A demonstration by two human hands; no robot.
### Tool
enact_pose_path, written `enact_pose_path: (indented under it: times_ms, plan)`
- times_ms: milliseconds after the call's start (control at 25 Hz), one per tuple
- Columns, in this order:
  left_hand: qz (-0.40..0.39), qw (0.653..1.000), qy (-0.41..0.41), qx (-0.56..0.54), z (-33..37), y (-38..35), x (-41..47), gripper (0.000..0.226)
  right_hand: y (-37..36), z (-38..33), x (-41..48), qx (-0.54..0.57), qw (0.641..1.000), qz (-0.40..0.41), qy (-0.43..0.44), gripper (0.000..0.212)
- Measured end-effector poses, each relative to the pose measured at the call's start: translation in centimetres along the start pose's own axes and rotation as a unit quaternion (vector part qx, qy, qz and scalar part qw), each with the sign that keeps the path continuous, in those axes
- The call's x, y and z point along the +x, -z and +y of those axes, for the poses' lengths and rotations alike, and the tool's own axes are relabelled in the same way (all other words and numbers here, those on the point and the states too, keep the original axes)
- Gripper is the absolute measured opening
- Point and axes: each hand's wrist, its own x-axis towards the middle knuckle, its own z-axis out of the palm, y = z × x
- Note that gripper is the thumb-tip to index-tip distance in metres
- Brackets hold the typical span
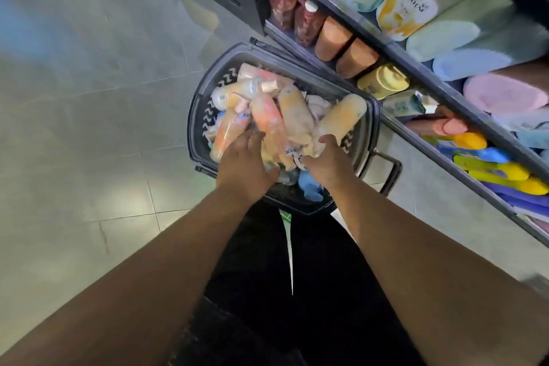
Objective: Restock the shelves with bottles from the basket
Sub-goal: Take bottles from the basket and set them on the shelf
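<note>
Down on the grey tiled floor [89, 98], close beside a dark store shelf unit [395, 50], stands a black plastic shopping basket [196, 116] heaped with bottles lying on their sides in a loose, overlapping pile, mostly orange, peach and pale yellow. Both bare arms reach straight down into it. The left hand [243, 163] lies flat, fingers spread, over an orange-and-white bottle [269, 119] and its neighbours, not visibly closed on any one. The right hand [326, 157] curls at the foot of a pale yellow bottle [338, 122] near the basket's right wall; whether it truly grips cannot be told. The hands are apart, a gap of bottles between them. The lower shelf already holds brown white-capped bottles [282, 3], copper-coloured tubs [331, 38] and a gold-lidded jar [381, 82], tightly packed; the shelf above carries Pantene bottles [407, 9]. Likely risks: pulling one bottle from a tangled heap could drag others over the rim and onto the tiles; smooth rounded bottles may slip from a one-handed hold; and pushing new stock into such full rows could knock standing bottles down
</note>
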Motion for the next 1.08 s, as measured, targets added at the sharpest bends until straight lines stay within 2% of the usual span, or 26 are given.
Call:
enact_pose_path:
  times_ms: [160,360,520,720,840,1080]
  plan:
    - [-0.046,0.999,-0.015,0.013,-1.6,-0.7,3.2,0.075,-3.1,0.5,1.9,0.096,0.993,0.059,-0.030,0.045]
    - [-0.068,0.994,-0.066,0.044,-4.3,-1.0,6.5,0.069,-5.6,-0.2,2.7,0.172,0.964,0.165,-0.116,0.020]
    - [-0.083,0.992,-0.072,0.058,-4.6,0.1,7.4,0.063,-5.9,-0.2,1.7,0.234,0.929,0.238,-0.158,0.016]
    - [-0.119,0.985,-0.102,0.071,-3.5,0.9,7.2,0.073,-4.6,0.6,0.3,0.270,0.903,0.314,-0.116,0.019]
    - [-0.119,0.982,-0.128,0.065,-2.2,0.8,7.0,0.073,-3.1,1.5,-1.2,0.280,0.884,0.356,-0.112,0.029]
    - [-0.117,0.977,-0.171,0.047,0.6,-0.3,6.5,0.073,-0.5,2.8,-5.4,0.333,0.880,0.332,-0.059,0.022]
